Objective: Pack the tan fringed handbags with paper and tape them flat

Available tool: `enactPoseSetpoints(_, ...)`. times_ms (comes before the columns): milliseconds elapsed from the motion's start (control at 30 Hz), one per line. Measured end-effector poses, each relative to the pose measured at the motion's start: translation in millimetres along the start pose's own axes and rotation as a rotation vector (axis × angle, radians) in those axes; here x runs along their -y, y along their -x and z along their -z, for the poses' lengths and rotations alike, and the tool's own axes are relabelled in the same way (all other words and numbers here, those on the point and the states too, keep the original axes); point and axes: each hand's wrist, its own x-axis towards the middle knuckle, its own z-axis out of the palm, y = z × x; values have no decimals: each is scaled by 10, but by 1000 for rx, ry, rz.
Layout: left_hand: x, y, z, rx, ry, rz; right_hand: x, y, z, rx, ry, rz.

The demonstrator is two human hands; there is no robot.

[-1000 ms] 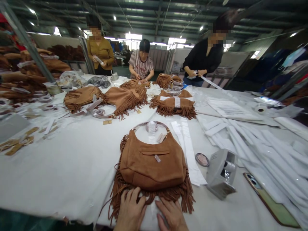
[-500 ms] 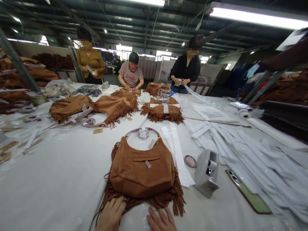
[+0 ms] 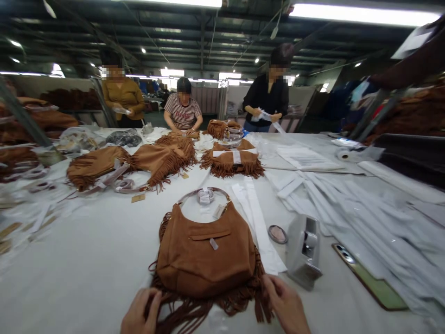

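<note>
A brown suede-look handbag (image 3: 208, 264) lies flat on the white table before me, its handle pointing away. Long fringe (image 3: 187, 313) spreads from its sides and bottom. At the lower left corner, my left hand (image 3: 139, 313) is closed on fringe strands, its fingers curled. My right hand (image 3: 287, 304) pinches the fringe at the lower right, thumb and fingers together. A wrapped strap coil (image 3: 205, 196) and a pale tag (image 3: 218, 212) lie inside the handle loop. Below the zip pocket hangs a small wrapped pull (image 3: 213, 243).
Right of the bag are white strips (image 3: 259, 227), a small round dish (image 3: 277, 234), a grey tape dispenser (image 3: 304, 253) and a green phone (image 3: 371, 278). More fringed bags (image 3: 163, 157) lie farther back. Three people work across the table.
My right hand has moved from below the bag to the fringe at its lower right. My left hand has shifted left and outward, and fringe below the bag is spread more toward me.
</note>
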Motion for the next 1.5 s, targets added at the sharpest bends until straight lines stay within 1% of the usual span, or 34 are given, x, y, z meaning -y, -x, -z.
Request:
enactPoseSetpoints(33, -50, -120, 87, 3, 43, 173, 48, -165, 51, 53, 37, -24)
enactPoseSetpoints(67, -94, -259, 162, 6, 80, 300, 90, -330, 74, 103, 83, -29)
enactPoseSetpoints(100, -130, -408, 220, 9, 105, 373, 131, -487, 75, 142, 137, -26)
enactPoseSetpoints(133, -155, -556, 259, 19, 113, 400, 172, -625, 61, 174, 190, -22)
enactPoseSetpoints(200, -180, -816, 281, 37, 69, 364, 254, -829, 19, 232, 272, -23)
enactPoseSetpoints(267, -185, -989, 240, 60, -30, 300, 330, -940, -11, 270, 326, -25)
enactPoseSetpoints(300, -183, -1038, 206, 76, -81, 274, 360, -970, -20, 275, 346, -29)
enactPoseSetpoints(367, -173, -1065, 134, 119, -161, 251, 395, -998, -31, 250, 400, -60)
enactPoseSetpoints(433, -170, -1023, 82, 172, -188, 259, 393, -1005, -39, 215, 472, -100)
enactPoseSetpoints(500, -183, -955, 58, 227, -146, 282, 352, -1017, -53, 217, 506, -97)
enactPoseSetpoints(567, -192, -902, 61, 255, -68, 302, 278, -1054, -80, 232, 475, -46)
enactPoseSetpoints(667, -119, -850, 154, 239, 10, 298, 151, -1140, -137, 229, 411, 14)
enactPoseSetpoints(733, 4, -807, 309, 232, 0, 256, 88, -1181, -164, 234, 387, 20)
enactPoseSetpoints(800, 149, -763, 512, 181, -59, 208, 60, -1201, -172, 247, 362, 14)
enactPoseSetpoints(867, 249, -756, 683, 44, -166, 207, 74, -1208, -165, 261, 349, -15)
enactPoseSetpoints(900, 262, -775, 725, -29, -213, 220, 98, -1208, -159, 263, 341, -37)
enactPoseSetpoints(933, 244, -812, 726, -83, -241, 238, 132, -1204, -153, 263, 332, -62)
enactPoseSetpoints(967, 197, -864, 681, -105, -244, 260, 174, -1197, -148, 266, 323, -88)
enactPoseSetpoints(1000, 123, -924, 592, -90, -226, 280, 222, -1185, -147, 268, 315, -110)
enactPoseSetpoints(1100, -172, -1097, 165, 71, -165, 318, 364, -1134, -181, 265, 329, -156)
enactPoseSetpoints(1167, -333, -1166, -109, 174, -217, 364, 423, -1103, -240, 248, 379, -179)
enactPoseSetpoints(1233, -402, -1196, -278, 233, -302, 411, 431, -1082, -314, 198, 433, -150)
enactPoseSetpoints(1300, -382, -1198, -337, 256, -367, 417, 380, -1073, -377, 110, 468, -34)
enactPoseSetpoints(1400, -278, -1168, -317, 231, -443, 372, 210, -1067, -406, -4, 514, 138)
enactPoseSetpoints(1500, -194, -1133, -303, 198, -535, 357, 7, -1061, -363, -32, 588, 192)
